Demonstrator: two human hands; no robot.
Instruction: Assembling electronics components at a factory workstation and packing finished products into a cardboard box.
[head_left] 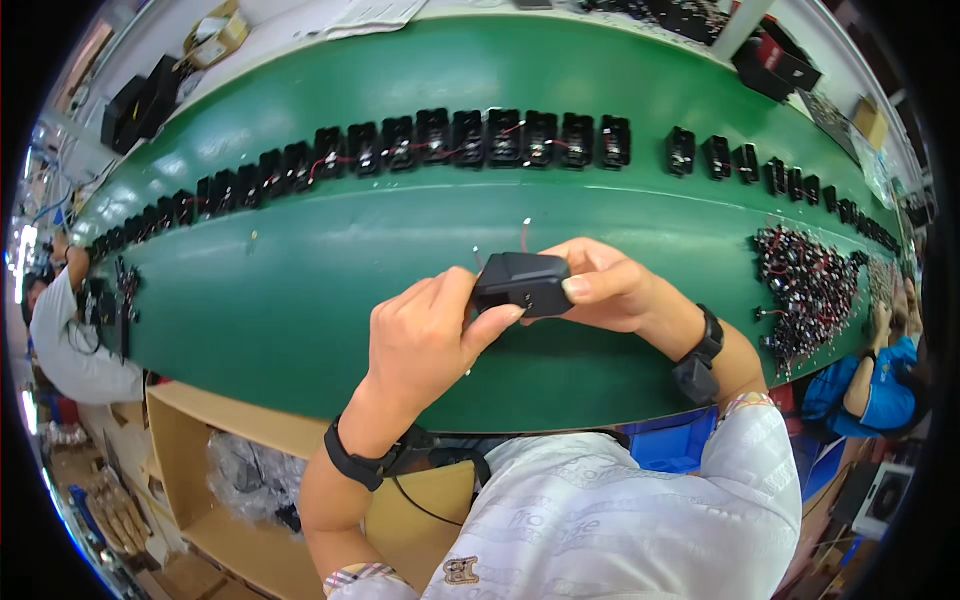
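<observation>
Both hands hold one black plastic housing (522, 283) above the green table, close to its front edge. My left hand (420, 325) grips its left end, thumb along the near face beside two small pins or holes. On the right end, my right hand (610, 288) presses with the thumb, its fingers behind. A thin red wire (525, 238) with a pale tip sticks up behind the housing, and another light-tipped wire shows at its left. What lies inside the housing is turned away from view. A black band with a small box sits on each wrist.
A long row of black housings (433, 137) with red wires runs across the green table (330, 260). At the right lies a heap of small wired parts (808, 290). A cardboard box (240, 420) and blue bin (672, 442) stand below the edge. Co-workers sit at both ends.
</observation>
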